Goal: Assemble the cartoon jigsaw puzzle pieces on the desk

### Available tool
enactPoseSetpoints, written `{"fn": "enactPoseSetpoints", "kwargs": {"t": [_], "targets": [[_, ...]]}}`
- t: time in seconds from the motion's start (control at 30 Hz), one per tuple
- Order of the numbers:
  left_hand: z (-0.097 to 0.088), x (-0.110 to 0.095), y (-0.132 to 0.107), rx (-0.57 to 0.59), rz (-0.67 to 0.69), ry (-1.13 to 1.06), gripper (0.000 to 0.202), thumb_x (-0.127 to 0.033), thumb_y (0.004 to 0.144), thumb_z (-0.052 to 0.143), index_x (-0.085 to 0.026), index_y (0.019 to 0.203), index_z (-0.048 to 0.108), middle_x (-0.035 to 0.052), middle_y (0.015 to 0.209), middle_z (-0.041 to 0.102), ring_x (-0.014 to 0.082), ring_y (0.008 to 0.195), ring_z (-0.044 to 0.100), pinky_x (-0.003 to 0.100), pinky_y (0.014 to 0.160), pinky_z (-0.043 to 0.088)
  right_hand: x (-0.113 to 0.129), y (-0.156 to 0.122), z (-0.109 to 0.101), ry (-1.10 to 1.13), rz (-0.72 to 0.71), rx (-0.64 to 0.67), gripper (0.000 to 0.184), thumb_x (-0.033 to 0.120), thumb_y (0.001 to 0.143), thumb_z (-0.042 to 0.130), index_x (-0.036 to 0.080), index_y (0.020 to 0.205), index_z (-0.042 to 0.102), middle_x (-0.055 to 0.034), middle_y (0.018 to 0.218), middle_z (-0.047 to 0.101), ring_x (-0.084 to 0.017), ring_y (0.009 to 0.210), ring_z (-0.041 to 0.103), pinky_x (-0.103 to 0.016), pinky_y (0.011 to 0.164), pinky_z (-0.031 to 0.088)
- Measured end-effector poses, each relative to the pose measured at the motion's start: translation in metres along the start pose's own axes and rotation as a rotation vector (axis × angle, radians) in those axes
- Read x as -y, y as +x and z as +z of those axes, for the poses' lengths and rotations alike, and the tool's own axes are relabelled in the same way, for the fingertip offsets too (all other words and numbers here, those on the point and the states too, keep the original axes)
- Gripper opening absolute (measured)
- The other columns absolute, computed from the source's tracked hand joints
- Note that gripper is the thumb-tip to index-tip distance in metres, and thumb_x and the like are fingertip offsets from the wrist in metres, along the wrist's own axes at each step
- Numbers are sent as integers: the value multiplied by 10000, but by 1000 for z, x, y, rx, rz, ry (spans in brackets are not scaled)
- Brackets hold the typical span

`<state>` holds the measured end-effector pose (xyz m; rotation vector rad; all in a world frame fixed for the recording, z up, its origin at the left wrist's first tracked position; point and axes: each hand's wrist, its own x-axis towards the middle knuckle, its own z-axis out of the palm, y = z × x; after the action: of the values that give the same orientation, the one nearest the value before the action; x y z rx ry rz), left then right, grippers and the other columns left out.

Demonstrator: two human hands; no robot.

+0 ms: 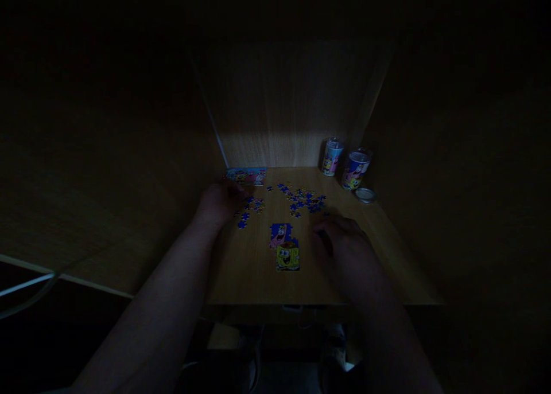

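Note:
A joined section of jigsaw puzzle (287,255), with a yellow square character and a pink one on blue, lies on the table between my hands. My left hand (220,202) is at the left edge of a small group of loose puzzle pieces (244,217). Its fingers are bent together, and whatever they may hold is lost in the dark. To the right of the joined section, my right hand (344,244) rests low over the table. Its fingers curl loosely, a dark gap parts thumb and forefinger, and nothing shows in it.
More loose pieces (303,200) are scattered farther back. A picture card (247,176) lies at the back left, beyond my left hand. Two printed cans (331,158) stand at the back right, with a round lid (365,195) beside them. Wooden panels (293,107) enclose the dim table.

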<state>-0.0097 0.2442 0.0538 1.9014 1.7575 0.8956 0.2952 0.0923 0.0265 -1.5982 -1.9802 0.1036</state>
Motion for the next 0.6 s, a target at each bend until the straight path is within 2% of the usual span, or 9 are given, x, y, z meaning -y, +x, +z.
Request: {"fn": "enactPoseSetpoints", "kwargs": {"t": [0.13,0.2,0.37,0.6], "targets": [[19,-18,-10,137,83,-239,307,-460,923,777,-197,1080,764,90,1087,842,243,1001,790,368,898,627,0,0,-1,15,0,-1,135,248,1081,612,234,1086,746,-117,1213,777,-321,1169,683,-508,1074,554],[25,-27,-16,244,117,-329,355,-492,932,796,-197,1131,781,88,1070,846,220,935,789,373,868,638,1,0,-1,17,0,4,138,231,1079,610,228,1091,748,-119,1206,778,-323,1171,680,-519,1079,555],[27,-41,-31,495,179,-464,362,-503,866,904,-197,1030,800,58,959,848,181,822,775,334,796,637,1,1,-3,76,-29,-26,143,228,1082,603,239,1091,745,-115,1226,778,-324,1189,678,-538,1077,559],[30,-47,-39,797,177,-637,387,-470,830,969,-177,995,777,50,919,848,159,758,775,304,751,626,7,-1,-6,279,-45,-116,125,279,1090,622,261,1082,746,-86,1190,797,-291,1177,705,-451,1024,569]]}}
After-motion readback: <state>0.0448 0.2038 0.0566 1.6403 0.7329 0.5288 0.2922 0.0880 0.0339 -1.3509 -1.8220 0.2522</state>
